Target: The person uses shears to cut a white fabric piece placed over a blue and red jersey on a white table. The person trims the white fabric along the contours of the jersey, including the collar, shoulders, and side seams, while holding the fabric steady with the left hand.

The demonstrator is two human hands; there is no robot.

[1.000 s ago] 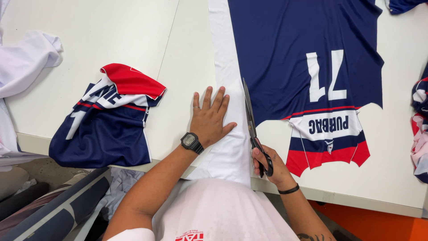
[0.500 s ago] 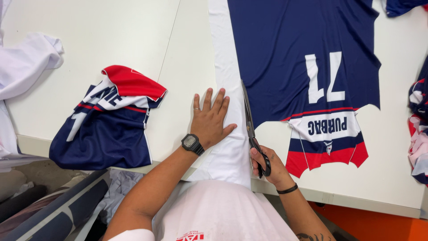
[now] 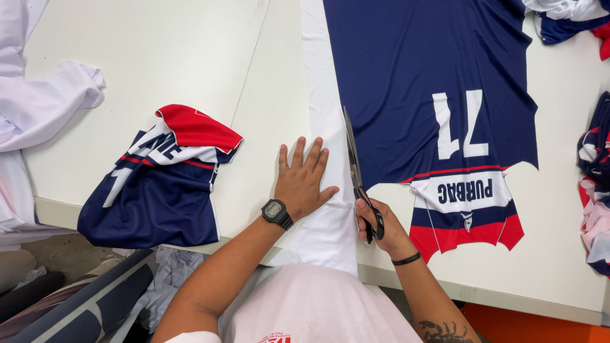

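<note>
A large navy printed fabric panel (image 3: 413,82) with white numerals and a red-and-white band lies flat on the white table (image 3: 159,57). Along its left edge runs a white strip of fabric (image 3: 321,95). My left hand (image 3: 302,181), with a black wristwatch, presses flat on that white strip, fingers spread. My right hand (image 3: 380,222) grips black-handled scissors (image 3: 353,162) whose blades point away from me along the seam between the white strip and the navy panel.
A folded pile of navy, red and white cut pieces (image 3: 159,184) sits at the left near the table's front edge. White cloth (image 3: 38,108) is heaped at far left. More printed pieces (image 3: 597,178) lie at the right edge and top right corner.
The scissors have advanced slightly up the edge of the navy panel. My left hand stays pressed on the white strip.
</note>
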